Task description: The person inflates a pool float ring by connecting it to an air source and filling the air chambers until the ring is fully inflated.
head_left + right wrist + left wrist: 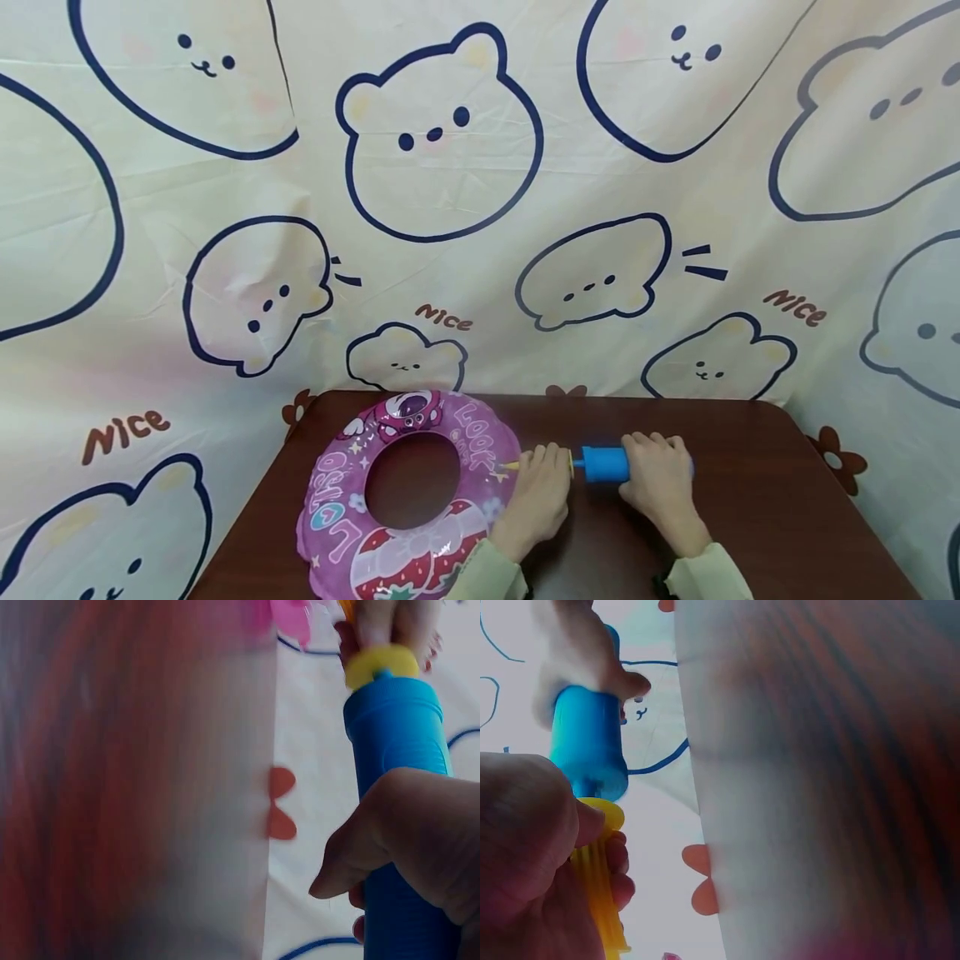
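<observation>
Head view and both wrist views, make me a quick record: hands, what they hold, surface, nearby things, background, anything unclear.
Left hand: grips a ribbed yellow plastic piece
Right hand: grips a blue plastic cylinder
Surface: dark brown wood-look table
Nearby: round purple inflatable ring with strawberry print, on the table
Background: cream sheet printed with blue-outlined bear faces
Unclear: whether the yellow tip touches the ring

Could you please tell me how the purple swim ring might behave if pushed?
The purple swim ring is probably light for its size, as it looks like an inflatable tube. Its glossy highlights suggest smooth plastic that may be slippery. Slight puckers along its outer edge hint at a thin skin that would likely give rather than stay stiff.
</observation>
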Motion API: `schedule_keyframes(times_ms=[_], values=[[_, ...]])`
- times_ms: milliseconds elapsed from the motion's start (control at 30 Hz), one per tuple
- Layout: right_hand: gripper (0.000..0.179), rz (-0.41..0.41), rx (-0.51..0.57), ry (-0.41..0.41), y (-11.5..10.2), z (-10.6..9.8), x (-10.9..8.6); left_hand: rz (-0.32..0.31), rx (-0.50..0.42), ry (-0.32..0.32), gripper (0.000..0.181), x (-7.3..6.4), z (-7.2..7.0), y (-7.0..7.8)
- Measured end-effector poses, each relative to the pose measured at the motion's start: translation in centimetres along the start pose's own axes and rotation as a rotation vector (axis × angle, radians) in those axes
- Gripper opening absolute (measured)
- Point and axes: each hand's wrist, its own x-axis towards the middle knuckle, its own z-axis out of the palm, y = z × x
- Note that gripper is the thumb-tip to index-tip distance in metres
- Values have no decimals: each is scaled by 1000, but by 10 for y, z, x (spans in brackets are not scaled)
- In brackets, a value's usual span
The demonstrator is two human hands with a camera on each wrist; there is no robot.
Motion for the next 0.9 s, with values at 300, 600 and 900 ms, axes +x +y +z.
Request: schedule_keyframes(times_ms=[300, 600, 900], values=[[47, -6, 28, 54, 9, -3, 3, 28, -11, 75, 34, 6, -2, 1], [52, 47, 30, 41, 74, -20, -6, 26, -21, 73, 12, 10, 0, -2], [57, 88, 20, -9, 76, -28, -8, 22, -10, 68, 20, 2, -7, -3]])
